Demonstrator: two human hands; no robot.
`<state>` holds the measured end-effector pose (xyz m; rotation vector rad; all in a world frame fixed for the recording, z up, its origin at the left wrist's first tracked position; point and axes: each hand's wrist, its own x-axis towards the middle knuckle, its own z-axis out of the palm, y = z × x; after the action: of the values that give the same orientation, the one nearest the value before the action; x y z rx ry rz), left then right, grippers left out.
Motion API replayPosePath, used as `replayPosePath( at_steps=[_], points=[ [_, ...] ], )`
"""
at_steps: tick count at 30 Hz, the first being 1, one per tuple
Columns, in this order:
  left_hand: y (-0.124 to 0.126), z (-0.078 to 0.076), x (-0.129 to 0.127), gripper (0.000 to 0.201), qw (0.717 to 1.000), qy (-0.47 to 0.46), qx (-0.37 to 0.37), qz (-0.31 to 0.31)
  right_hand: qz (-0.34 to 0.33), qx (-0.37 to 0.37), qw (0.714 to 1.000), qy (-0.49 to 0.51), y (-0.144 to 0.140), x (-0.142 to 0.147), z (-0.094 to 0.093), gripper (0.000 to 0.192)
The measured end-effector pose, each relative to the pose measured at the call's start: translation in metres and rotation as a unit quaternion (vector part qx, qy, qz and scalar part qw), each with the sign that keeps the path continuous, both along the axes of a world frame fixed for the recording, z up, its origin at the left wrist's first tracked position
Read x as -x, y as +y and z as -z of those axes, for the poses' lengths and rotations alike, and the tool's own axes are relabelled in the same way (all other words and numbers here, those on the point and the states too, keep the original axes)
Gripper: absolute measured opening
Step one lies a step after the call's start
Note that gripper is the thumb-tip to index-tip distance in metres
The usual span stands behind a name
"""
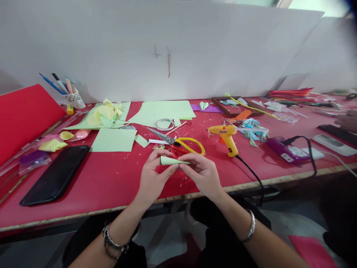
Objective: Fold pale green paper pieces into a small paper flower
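Note:
A small light-green paper cone (172, 160) lies sideways between both hands above the red table (111, 178). My left hand (153, 177) pinches its wide end. At the pointed end, my right hand (201, 174) grips it with the fingertips. Just behind the hands lie yellow-handled scissors (181, 142), and an orange glue gun (226, 137) stands to the right with its black cord running off the front edge.
A black phone (57, 174) lies front left. Green paper sheets (164, 111), a tape ring (164, 124) and a pen cup (73, 97) sit further back. A purple power strip (284, 152) and a wooden frame (234, 107) are at right. Another person's hand (347, 120) rests far right.

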<state>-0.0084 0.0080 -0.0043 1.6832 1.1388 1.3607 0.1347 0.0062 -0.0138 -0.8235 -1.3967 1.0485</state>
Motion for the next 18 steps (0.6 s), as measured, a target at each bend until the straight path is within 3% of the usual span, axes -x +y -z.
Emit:
replayPosePath(
  at_steps=[4,12,18],
  points=[
    [0.0,0.0001,0.0006,0.007,1.0,-0.009,0.01,0.007,-0.001,-0.01,1.0,-0.024,-0.0003,-0.0014,0.0015,0.011],
    [-0.0017,-0.0022,-0.0012,0.005,0.998,-0.032,0.04,0.033,0.052,-0.115,0.984,-0.126,-0.0017,-0.0056,-0.0007,0.013],
    [-0.0022,-0.0025,-0.0014,0.008,0.996,-0.051,0.067,0.016,0.084,-0.153,0.974,-0.146,-0.0021,-0.0077,-0.0017,0.017]
  ],
)
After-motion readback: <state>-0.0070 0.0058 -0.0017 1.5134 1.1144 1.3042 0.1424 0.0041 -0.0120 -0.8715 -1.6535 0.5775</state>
